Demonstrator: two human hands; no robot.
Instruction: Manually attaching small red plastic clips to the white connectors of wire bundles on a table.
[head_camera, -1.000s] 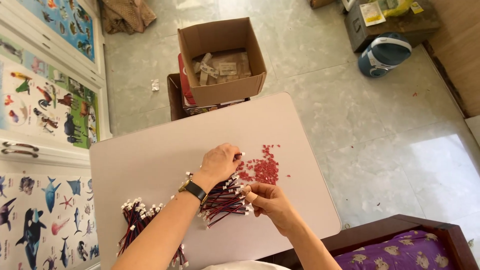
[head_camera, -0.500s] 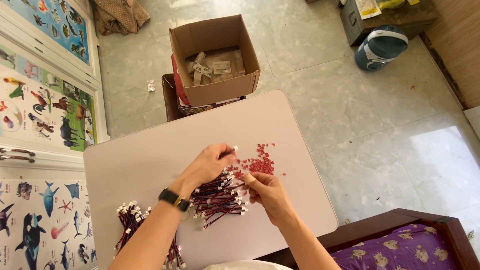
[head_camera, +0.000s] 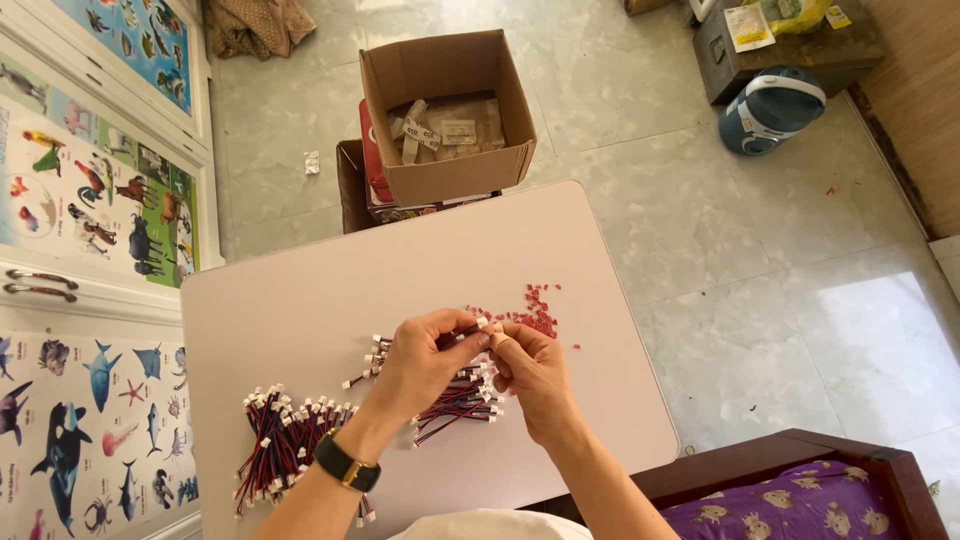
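Note:
My left hand (head_camera: 420, 360), with a black watch on the wrist, pinches a short red-and-black wire with a white connector (head_camera: 478, 326) above the white table (head_camera: 300, 300). My right hand (head_camera: 530, 370) meets it fingertip to fingertip at that connector's end. Under both hands lies a loose pile of the same wires (head_camera: 455, 395). A second, bigger bundle of wires (head_camera: 285, 435) lies to the left near my forearm. A scatter of small red pieces (head_camera: 535, 310) sits just beyond my fingers.
An open cardboard box (head_camera: 445, 110) with packets stands on a dark stool behind the table. A blue-and-white appliance (head_camera: 770, 110) sits on the tiled floor at the right. Animal posters (head_camera: 90, 180) cover the cabinets on the left. A purple cushion on a wooden frame (head_camera: 790, 505) is at the lower right.
Both hands have drawn back from the red pieces toward me and come together, holding a single wire between the fingertips. The camera view shifted slightly.

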